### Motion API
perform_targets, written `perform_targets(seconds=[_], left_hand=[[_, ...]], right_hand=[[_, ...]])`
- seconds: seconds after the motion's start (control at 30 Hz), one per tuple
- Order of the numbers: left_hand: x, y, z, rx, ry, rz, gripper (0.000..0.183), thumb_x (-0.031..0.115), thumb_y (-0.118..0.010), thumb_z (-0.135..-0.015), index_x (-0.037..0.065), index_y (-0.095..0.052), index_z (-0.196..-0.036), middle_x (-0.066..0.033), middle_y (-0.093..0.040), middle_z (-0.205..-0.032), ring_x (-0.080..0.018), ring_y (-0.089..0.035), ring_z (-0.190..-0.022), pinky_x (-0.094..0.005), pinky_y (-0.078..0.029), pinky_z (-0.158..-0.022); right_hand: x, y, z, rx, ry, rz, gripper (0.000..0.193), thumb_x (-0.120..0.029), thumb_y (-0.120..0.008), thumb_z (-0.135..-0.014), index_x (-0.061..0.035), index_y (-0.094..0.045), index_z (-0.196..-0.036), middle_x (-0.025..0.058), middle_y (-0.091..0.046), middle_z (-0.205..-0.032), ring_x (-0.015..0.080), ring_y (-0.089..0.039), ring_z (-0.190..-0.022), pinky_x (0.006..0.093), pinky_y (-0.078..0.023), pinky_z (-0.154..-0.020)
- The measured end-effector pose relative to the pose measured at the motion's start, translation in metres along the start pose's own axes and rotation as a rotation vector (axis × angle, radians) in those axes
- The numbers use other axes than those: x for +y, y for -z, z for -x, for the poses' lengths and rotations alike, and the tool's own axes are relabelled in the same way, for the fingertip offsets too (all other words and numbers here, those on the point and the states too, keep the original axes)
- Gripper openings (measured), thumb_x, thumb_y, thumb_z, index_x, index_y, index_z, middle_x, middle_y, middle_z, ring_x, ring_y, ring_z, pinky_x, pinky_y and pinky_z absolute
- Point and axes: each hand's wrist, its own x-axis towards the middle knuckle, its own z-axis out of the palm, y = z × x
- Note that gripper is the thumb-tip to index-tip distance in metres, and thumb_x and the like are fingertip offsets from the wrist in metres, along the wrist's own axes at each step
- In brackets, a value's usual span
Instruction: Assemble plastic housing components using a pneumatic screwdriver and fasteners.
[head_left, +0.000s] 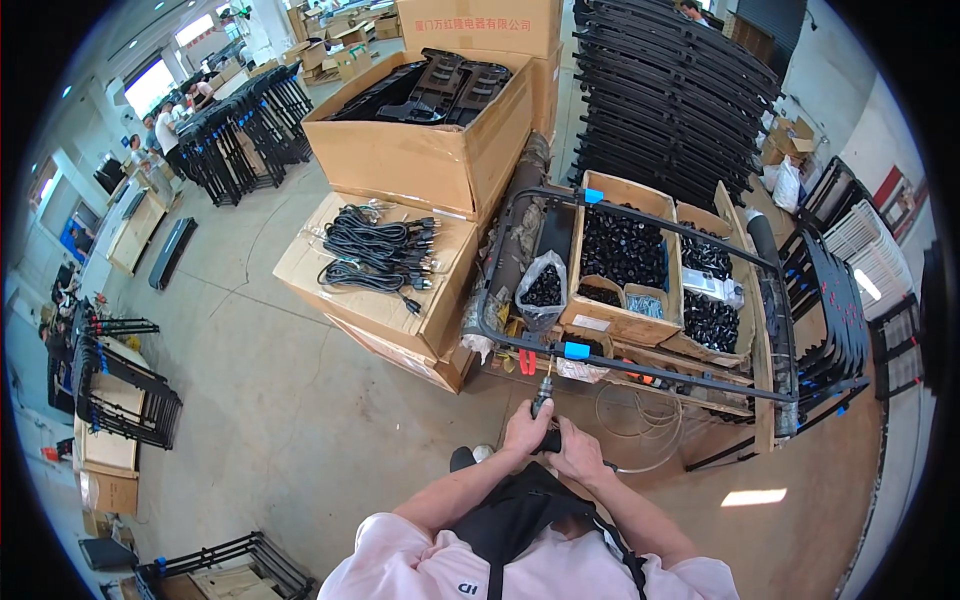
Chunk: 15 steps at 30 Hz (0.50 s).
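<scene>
While the left hand (523, 430) closes its fingers (540, 412) around the power driver (551, 440), the right hand (577, 452) grips it too, bit (549, 368) toward twelve o'clock, near the black frame (688, 377).

A wooden bench (764, 425) has wrapped rails along its left and right sides, and a black tubular frame (690, 381) lies across them, its blue clips (576, 350) at front and back. Inside the frame's outline sit an open cardboard box (632, 328) of black parts and, right beside it, a second box (748, 322), also filled with black pieces. A clear bag (541, 317) of black parts stands just left of the first box.
</scene>
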Motion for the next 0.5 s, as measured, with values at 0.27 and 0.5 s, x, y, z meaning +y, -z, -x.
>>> perform_targets(seconds=[0.27,0.5], left_hand=[[-0.0005,-0.0007,-0.0011,-0.022,-0.021,-0.003,0.064,0.064,-0.058,-0.099,0.000,-0.063,-0.100,-0.0280,-0.071,-0.093,-0.0463,-0.071,-0.095,-0.0523,-0.054,-0.085],[0.0001,-0.0014,-0.0038,-0.016,-0.035,-0.011,0.062,0.060,-0.059,-0.100,-0.002,-0.063,-0.099,-0.0241,-0.069,-0.090,-0.0398,-0.069,-0.089,-0.0478,-0.052,-0.081]], right_hand=[[0.0066,-0.0030,0.0012,0.021,0.002,-0.019,0.077,-0.030,-0.080,-0.075,-0.0013,-0.050,-0.140,0.0270,-0.070,-0.118,0.0435,-0.070,-0.109,0.0509,-0.057,-0.094],[0.0095,-0.0013,-0.0026,0.053,0.061,-0.033,0.078,-0.030,-0.079,-0.075,0.0001,-0.049,-0.140,0.0280,-0.071,-0.115,0.0438,-0.071,-0.106,0.0508,-0.057,-0.091]])
